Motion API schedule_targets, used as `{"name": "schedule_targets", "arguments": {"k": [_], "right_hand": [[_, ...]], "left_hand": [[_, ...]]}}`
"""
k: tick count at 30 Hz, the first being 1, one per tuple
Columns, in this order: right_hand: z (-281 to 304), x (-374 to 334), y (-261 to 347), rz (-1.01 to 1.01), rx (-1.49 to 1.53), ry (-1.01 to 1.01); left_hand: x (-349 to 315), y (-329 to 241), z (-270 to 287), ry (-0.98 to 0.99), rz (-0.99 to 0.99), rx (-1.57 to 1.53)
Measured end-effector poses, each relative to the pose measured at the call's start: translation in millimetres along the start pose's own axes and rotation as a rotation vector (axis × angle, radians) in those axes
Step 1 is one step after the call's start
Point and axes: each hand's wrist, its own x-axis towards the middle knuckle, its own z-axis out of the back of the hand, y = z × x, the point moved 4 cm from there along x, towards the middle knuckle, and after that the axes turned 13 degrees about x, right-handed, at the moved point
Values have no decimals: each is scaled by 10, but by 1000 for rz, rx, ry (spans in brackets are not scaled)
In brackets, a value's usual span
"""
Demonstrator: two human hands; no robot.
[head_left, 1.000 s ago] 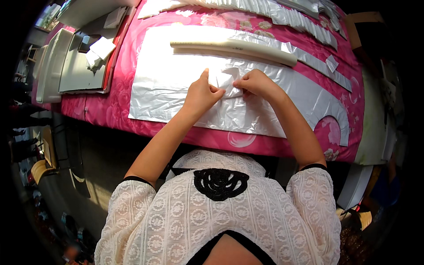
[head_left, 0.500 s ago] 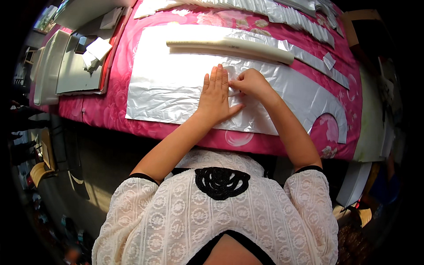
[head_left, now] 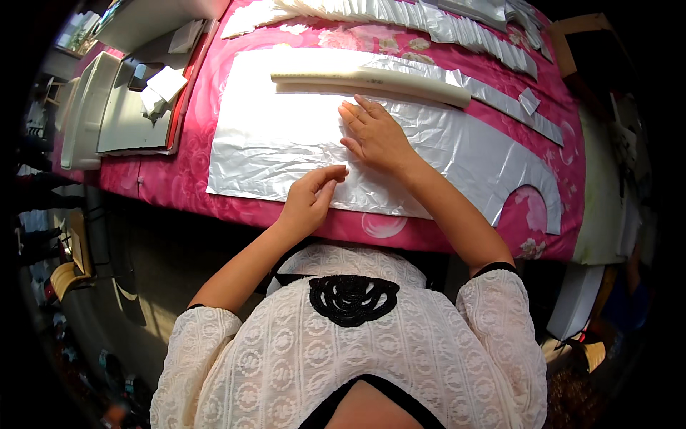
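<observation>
I read the plastic carrier bag (head_left: 261, 146) lying lengthwise left-to-right beneath the spread right hand (head_left: 376, 134) (left hand (head_left: 310, 199) curled over its near edge, pinch unclear).

Left hand (head_left: 309, 198): flat on the silvery sheet (head_left: 264, 146) half a second ago; now drawn back toward the near edge of the worktop (head_left: 187, 154), fingers curled in toward the thumb. Right hand (head_left: 377, 136): pinch released, fingers extended, palm down, shifted slightly toward the worktop's left edge. It now covers the spot where a raised fold showed earlier.
</observation>
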Motion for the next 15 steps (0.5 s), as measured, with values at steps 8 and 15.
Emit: {"name": "schedule_targets", "arguments": {"k": [8,15], "right_hand": [[-759,-285,956,-197,329,165],[-877,-277,1301,70,436,279]], "left_hand": [[-1121,579,221,27,788,-575],[-1048,480,463,-51,431,203]]}}
